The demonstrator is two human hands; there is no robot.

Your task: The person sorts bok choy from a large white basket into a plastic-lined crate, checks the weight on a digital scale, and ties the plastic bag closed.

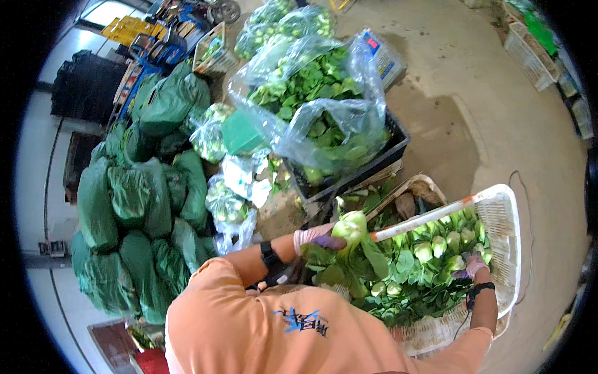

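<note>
My left hand, in a pinkish glove with purple fingers, holds a head of bok choy beside the near rim of a white plastic crate. Its pale base points up and its leaves hang down. Inside the crate, bok choy lie in rows, many with their pale bases showing. My right hand, gloved the same way, reaches into the crate's right part, its fingers around another bok choy. Part of that grip is hidden among the leaves.
A black crate carries an opened clear bag of bok choy. Behind it stands a digital scale. Stuffed green bags are piled at left, near smaller bagged greens. A cable lies on the floor at right.
</note>
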